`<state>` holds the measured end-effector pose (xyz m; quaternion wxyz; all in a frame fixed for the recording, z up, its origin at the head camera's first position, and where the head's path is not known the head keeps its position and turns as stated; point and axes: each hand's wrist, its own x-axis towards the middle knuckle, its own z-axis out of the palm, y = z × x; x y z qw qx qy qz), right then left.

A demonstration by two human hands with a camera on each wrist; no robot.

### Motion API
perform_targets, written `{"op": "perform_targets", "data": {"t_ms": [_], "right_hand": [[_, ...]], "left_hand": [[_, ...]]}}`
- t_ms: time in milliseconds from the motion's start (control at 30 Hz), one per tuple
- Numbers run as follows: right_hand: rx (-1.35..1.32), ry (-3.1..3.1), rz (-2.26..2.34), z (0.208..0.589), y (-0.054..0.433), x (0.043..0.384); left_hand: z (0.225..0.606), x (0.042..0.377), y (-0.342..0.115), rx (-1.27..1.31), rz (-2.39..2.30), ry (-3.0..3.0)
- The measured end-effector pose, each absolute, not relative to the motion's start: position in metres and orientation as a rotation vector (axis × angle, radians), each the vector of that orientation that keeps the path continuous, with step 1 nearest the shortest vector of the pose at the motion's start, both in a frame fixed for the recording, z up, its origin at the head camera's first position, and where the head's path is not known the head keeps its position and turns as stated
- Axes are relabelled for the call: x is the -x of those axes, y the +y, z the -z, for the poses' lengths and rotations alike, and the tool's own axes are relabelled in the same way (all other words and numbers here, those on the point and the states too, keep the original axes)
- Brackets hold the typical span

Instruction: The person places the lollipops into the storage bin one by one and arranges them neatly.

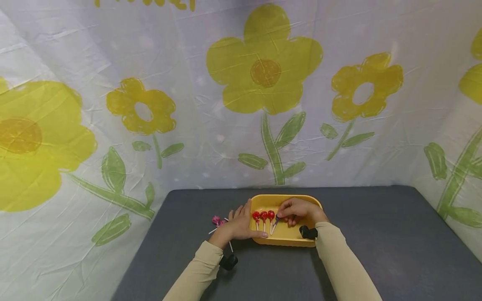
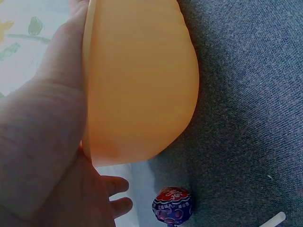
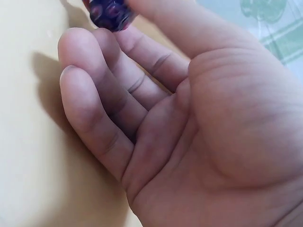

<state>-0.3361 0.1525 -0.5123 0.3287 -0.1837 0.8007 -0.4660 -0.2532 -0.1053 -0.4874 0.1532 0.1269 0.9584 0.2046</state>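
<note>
A yellow plastic tray point(image 1: 288, 242) stands on the dark table, and three red lollipops point(image 1: 271, 215) lie side by side in its left half. To their right, my right hand point(image 1: 300, 210) pinches a purple-wrapped lollipop point(image 3: 112, 15) between thumb and index finger, its white stick slanting down over the tray floor. The other right fingers bend loosely near the tray's inside. My left hand point(image 1: 239, 226) rests against the tray's front left corner, fingers extended along the left side and thumb along the front rim.
Left of the tray, pink and purple lollipops point(image 1: 216, 220) lie on the dark tabletop point(image 1: 376, 251), partly hidden by my left hand. One purple and red lollipop point(image 2: 172, 206) shows near my left fingers. A flower-printed cloth point(image 1: 226, 138) hangs behind the table.
</note>
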Motion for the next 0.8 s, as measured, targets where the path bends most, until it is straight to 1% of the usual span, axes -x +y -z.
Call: {"op": "perform_targets", "data": {"t_ms": [500, 800], "right_hand": [[0.524, 2.08, 1.24, 0.5149, 0.1539, 0.3358], [0.498, 2.072, 1.305, 0.5154, 0.1517, 0.3317]], "left_hand": [[0.4846, 0.252, -0.1044, -0.357, -0.59, 2.748], [0.4851, 0.2522, -0.105, -0.366, -0.575, 2.752]]}}
